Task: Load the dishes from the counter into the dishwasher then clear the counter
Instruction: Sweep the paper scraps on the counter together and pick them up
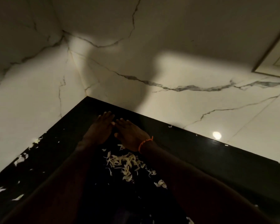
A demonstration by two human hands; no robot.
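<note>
A black counter [217,162] runs into a corner of two white marble walls. Both my hands lie flat on it near that corner, fingers straight and side by side. My left hand [102,128] is closer to the corner. My right hand [131,135] wears an orange band at the wrist. A heap of pale shredded food scraps [126,164] lies on the counter just behind my hands, between my forearms. No dishes and no dishwasher are in view.
More pale scraps [21,159] are scattered along the left wall edge of the counter, and a few specks lie along the right wall edge. A wall socket plate [275,62] is set in the right wall, high up. The scene is dim.
</note>
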